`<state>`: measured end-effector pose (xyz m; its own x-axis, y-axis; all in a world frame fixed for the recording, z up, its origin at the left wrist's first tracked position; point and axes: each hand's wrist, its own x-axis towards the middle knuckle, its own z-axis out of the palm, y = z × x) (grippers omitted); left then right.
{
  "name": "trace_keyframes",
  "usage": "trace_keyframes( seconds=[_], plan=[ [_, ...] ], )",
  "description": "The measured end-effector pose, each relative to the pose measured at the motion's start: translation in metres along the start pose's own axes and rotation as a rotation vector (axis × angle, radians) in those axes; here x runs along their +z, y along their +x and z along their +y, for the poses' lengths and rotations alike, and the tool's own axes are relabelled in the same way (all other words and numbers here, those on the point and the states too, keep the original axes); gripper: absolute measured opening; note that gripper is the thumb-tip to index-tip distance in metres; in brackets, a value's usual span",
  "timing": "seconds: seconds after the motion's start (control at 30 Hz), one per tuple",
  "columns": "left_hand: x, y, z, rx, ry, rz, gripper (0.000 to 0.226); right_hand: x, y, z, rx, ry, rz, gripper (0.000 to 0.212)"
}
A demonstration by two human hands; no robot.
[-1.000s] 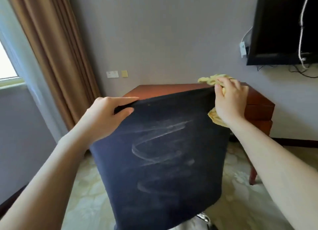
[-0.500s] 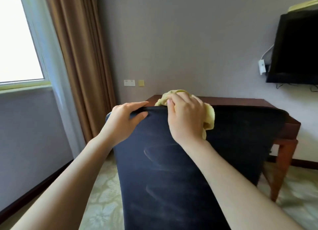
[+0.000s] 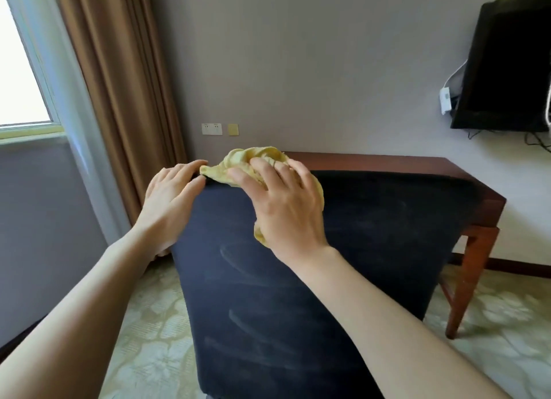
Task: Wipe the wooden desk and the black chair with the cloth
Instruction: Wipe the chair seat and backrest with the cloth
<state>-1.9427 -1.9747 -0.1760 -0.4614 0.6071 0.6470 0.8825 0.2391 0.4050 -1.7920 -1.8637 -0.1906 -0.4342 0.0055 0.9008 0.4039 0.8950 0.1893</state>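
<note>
Head view: the right hand (image 3: 283,201), at the centre of the frame, holds the yellow cloth (image 3: 256,157) bunched under bent, spread fingers and presses it on the top edge of the black chair (image 3: 357,249). Just to its left, the left hand (image 3: 170,201) holds the chair's upper corner, with the thumb on the near face and the fingers laid over the edge.

Pale curved streaks run down the chair's near face, so I judge that face already wiped and the top edge to be the step in hand. The wooden desk (image 3: 387,163) stands behind the chair, centre right. Whether it has been wiped cannot be told.

No brand or writing is readable, either on the dark screen (image 3: 507,70) at upper right or on the wall sockets (image 3: 211,129).
</note>
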Motion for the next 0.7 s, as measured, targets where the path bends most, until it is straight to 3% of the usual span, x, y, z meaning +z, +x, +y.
trace_keyframes(
  seconds=[0.17,0.4,0.5,0.6,0.7],
  plan=[
    [0.014,-0.005,-0.001,0.035,0.213,0.116,0.052,-0.023,-0.030,0.058,0.046,-0.089,0.102,0.053],
    [0.021,-0.003,0.000,0.023,0.237,0.158,0.061,-0.048,-0.086,0.157,0.282,-0.132,0.186,0.032],
    [0.023,-0.004,0.005,-0.004,0.234,0.163,0.062,-0.045,-0.100,0.167,0.495,-0.005,0.268,0.036],
    [0.026,-0.005,0.012,-0.058,0.179,0.183,0.064,-0.031,-0.097,0.148,0.727,0.195,0.465,0.038],
    [0.027,-0.005,0.014,-0.079,0.149,0.189,0.061,-0.013,-0.080,0.118,0.840,0.324,0.653,0.038]
  ],
)
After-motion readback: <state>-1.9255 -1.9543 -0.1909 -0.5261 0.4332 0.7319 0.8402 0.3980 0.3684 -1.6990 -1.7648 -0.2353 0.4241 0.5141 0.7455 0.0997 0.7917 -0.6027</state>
